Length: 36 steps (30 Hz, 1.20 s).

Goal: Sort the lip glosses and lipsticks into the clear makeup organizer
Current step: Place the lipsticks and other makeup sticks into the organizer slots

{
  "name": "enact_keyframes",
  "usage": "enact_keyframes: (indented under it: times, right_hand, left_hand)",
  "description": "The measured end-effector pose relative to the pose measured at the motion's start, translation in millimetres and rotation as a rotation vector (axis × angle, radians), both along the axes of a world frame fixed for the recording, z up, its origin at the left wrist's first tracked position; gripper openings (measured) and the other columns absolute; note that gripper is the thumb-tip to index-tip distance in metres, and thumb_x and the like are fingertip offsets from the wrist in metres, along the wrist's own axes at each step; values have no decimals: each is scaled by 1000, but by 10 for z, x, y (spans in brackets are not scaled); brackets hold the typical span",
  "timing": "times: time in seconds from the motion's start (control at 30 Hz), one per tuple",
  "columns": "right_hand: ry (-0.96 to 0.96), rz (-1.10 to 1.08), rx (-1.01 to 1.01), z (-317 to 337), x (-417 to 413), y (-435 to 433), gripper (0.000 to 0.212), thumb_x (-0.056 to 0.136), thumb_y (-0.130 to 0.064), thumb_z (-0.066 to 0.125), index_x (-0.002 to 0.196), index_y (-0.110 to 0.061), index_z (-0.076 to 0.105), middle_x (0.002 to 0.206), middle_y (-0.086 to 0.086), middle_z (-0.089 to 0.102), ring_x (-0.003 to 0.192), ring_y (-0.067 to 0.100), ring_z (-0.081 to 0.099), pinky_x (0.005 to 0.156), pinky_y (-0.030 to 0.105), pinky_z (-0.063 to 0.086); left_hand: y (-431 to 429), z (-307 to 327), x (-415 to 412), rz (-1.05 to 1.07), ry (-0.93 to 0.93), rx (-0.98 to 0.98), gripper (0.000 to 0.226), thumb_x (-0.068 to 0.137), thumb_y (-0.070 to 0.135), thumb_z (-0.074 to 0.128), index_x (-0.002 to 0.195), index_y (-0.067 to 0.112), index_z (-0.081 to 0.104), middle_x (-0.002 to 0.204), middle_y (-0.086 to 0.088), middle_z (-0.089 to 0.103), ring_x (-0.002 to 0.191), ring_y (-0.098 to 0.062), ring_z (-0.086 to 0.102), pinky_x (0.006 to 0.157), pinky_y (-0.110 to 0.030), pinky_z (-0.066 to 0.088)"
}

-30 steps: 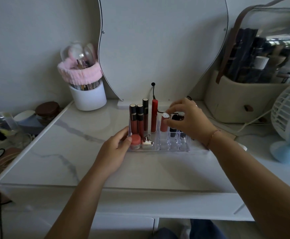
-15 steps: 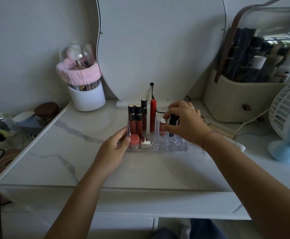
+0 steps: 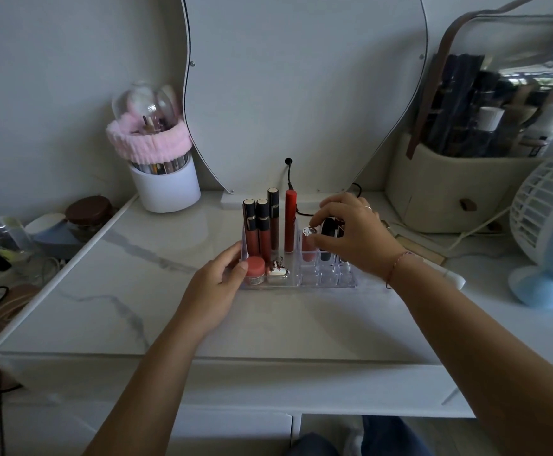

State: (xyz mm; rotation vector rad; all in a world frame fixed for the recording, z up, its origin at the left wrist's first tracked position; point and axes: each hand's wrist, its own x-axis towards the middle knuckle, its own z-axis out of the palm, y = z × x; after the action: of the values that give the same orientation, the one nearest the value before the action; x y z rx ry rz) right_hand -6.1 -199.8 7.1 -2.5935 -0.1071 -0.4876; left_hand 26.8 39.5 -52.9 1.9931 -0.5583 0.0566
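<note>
Head view puts the clear makeup organizer (image 3: 321, 279) in the middle of the table (image 3: 136, 291), and the relation that counts lies in its right-hand grid of small square slots. Your right hand (image 3: 357, 238) reaches in from about 4 o'clock of the organizer, fingers curled down round a black lipstick (image 3: 327, 227). It looks pinched between thumb and forefinger, though the fingers hide part of the grip. That lipstick stands upright, long axis vertical, its lower end already inside a back-row slot; whether it sits on the bottom I cannot tell. Just at its 9 o'clock, touching or very nearly so, a pink lipstick (image 3: 308, 248) with a silver top stands upright in the neighbouring slot.

Your left hand (image 3: 215, 284) holds the organizer's near-left corner, at about 8 o'clock of the tray — thumb at the front edge beside a coral-lidded pot (image 3: 255, 265), fingers against the left wall. The lip glosses (image 3: 263, 232) stand tall in the back-left compartment, well out of your right hand's way.

So the coming move is the right hand's, and I judge it to run along the lipstick's own axis — straight down to seat it, then straight up to let go. Lean towards 9 o'clock and you risk tipping the pink one. The front slots at 6 o'clock look unfilled.
</note>
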Motion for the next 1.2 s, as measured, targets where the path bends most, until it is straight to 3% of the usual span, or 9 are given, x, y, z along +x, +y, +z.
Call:
enact_keyframes:
  times: [0.13,0.27,0.4,0.5,0.57,0.7,0.83,1.07,1.2]
  right_hand:
    - [-109,-46,170,104,-190,-85,24,74,-42,67,96,-34,62,118,-8,51,114,11,45,101,29,36]
    - [-197,-243,186,49,-574,-445,21,75,-34,69,95,-30,64,98,-8,55,92,8,52,78,13,36]
    - [-116,-459,125,-178,-989,-807,27,76,-27,70,100,-18,66,97,2,62,86,15,53,72,23,37]
    - [-43,-503,24,-314,-1137,-895,32,74,-25,72,102,-15,64,99,5,63,90,20,55,76,34,46]
    - [-3,-522,-27,-375,-1169,-911,33,73,-25,73,103,-16,63,101,5,64,93,23,56,82,40,49]
    - [-16,-564,-12,-465,-1170,-913,27,75,-18,69,102,-17,63,101,5,65,96,25,55,84,38,45]
    - [-74,-599,103,-506,-1161,-901,22,78,-13,64,100,-17,64,97,6,66,90,26,57,74,31,42]
    - [-302,-579,274,-289,-1118,-851,17,81,-16,64,99,-14,64,86,1,65,76,16,57,67,24,40]
    - [-348,-482,408,-34,-967,-741,22,82,-21,64,103,-16,63,92,0,66,81,16,62,71,28,51]
  left_hand:
    - [7,-10,10,1,4,11,56,97,25,48,101,80,41,98,57,50,100,29,47,74,7,31]
    - [1,-42,17,20,-3,4,47,96,26,50,113,69,46,97,56,52,97,27,50,75,3,35]
    - [1,-78,40,19,-4,-4,43,91,32,49,108,72,47,97,55,52,98,26,50,80,-13,37]
    - [10,-130,91,42,17,-11,40,95,27,51,117,60,47,97,55,53,105,19,52,83,-12,37]
    - [11,-146,98,56,18,2,41,95,26,51,119,59,45,95,57,51,100,23,51,81,-11,36]
    - [6,-128,82,54,26,6,41,96,26,51,117,60,44,95,57,51,97,30,48,82,-11,35]
    - [6,-129,73,56,21,5,41,96,24,51,125,53,47,92,58,51,93,32,47,80,-13,35]
    - [-11,-74,35,60,37,18,42,96,23,50,110,62,44,90,58,50,92,33,46,79,-8,33]
    - [-11,-100,51,63,46,-3,40,96,26,51,132,43,47,106,46,52,93,31,46,77,-2,32]
